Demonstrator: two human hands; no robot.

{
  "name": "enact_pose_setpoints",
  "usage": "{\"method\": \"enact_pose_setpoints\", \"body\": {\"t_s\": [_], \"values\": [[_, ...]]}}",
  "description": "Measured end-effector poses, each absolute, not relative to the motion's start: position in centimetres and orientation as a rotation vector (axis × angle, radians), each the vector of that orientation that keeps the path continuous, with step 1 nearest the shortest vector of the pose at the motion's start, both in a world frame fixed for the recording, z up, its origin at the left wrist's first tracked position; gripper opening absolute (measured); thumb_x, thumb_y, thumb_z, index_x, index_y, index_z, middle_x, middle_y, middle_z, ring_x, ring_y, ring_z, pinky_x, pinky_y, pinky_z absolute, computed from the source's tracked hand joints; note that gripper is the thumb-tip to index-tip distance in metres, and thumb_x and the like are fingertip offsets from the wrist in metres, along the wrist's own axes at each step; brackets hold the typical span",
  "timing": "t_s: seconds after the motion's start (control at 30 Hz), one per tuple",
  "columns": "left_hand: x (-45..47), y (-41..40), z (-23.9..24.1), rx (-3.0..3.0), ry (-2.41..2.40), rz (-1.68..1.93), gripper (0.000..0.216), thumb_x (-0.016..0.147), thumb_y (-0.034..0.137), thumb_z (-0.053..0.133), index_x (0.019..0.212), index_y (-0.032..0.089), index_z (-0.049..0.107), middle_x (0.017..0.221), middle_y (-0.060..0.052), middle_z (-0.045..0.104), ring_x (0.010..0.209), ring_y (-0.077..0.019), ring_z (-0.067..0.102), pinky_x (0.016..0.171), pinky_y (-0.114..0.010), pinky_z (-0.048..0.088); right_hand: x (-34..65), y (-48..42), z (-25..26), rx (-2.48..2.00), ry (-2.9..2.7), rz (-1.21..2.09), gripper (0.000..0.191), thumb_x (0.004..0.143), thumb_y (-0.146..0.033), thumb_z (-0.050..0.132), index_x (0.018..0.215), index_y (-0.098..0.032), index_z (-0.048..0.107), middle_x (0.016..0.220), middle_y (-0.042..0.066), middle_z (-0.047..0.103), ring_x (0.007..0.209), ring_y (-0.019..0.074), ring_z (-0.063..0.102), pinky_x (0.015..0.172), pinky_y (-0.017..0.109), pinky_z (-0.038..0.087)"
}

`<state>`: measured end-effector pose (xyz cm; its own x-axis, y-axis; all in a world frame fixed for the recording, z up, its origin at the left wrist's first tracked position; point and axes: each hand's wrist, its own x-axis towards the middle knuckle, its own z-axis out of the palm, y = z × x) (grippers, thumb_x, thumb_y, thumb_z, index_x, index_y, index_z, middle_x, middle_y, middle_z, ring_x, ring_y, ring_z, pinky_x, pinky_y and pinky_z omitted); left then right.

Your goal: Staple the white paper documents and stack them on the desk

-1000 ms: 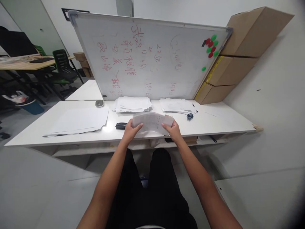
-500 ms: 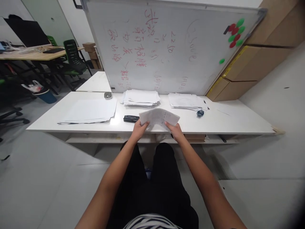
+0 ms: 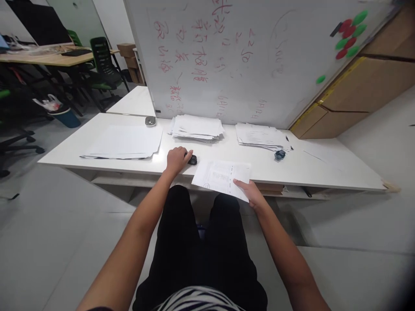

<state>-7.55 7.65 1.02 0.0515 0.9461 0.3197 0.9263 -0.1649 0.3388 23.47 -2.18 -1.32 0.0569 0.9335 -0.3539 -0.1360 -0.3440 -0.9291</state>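
My right hand (image 3: 251, 195) pinches the near corner of a thin set of printed sheets (image 3: 222, 177), which lies partly over the front edge of the white table (image 3: 324, 166). My left hand (image 3: 177, 159) is closed over a black stapler (image 3: 192, 160) on the table, just left of those sheets; only the stapler's right end shows.
A wide stack of blank paper (image 3: 125, 142) lies at the left, two more paper piles (image 3: 197, 128) (image 3: 261, 137) sit against the leaning whiteboard (image 3: 246, 56). A small blue clip (image 3: 279, 154) and a round metal object (image 3: 150, 122) rest on the table. Cardboard boxes (image 3: 366, 86) stand at the right.
My left hand let go of the sheets and moved left onto the black stapler. My right hand lowered the sheets flat onto the table's front edge. The view moved closer.
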Motion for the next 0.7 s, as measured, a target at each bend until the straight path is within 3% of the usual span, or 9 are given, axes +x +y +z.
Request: {"method": "enact_pose_setpoints", "body": {"t_s": [0.17,0.5,0.7], "values": [[-8.0,7.4,1.2,2.191,1.949,0.846,0.045,0.098,0.048,0.03,0.073,0.022,0.056,0.08,-0.008,0.062,0.08,-0.0222,0.055,0.069,-0.035,0.031,21.5,-2.2,-0.8,-1.408,-0.83,1.5,0.04,0.07,-0.032,0.08,0.105,-0.014,0.07,0.116,0.013,0.073,0.107,0.0312,0.069,0.103,0.047,0.052],[-7.9,7.0,2.0,2.17,1.899,0.762,0.041,0.094,0.047,0.038,0.065,0.022,0.052,0.078,-0.007,0.064,0.077,-0.0223,0.056,0.066,-0.035,0.03,17.4,-1.5,-0.4,-1.285,-1.019,1.53,0.037,0.075,-0.034,0.071,0.109,-0.017,0.068,0.113,0.01,0.074,0.106,0.0281,0.07,0.102,0.045,0.052],[-7.8,8.4,5.3,2.043,1.807,0.457,0.027,0.085,0.046,0.055,0.098,0.022,0.058,0.099,-0.008,0.07,0.088,-0.0261,0.061,0.082,-0.036,0.038,16.9,-1.9,-0.9,-1.292,-0.974,1.553,0.037,0.071,-0.033,0.074,0.104,-0.018,0.069,0.117,0.01,0.072,0.111,0.03,0.068,0.105,0.047,0.05]]}}
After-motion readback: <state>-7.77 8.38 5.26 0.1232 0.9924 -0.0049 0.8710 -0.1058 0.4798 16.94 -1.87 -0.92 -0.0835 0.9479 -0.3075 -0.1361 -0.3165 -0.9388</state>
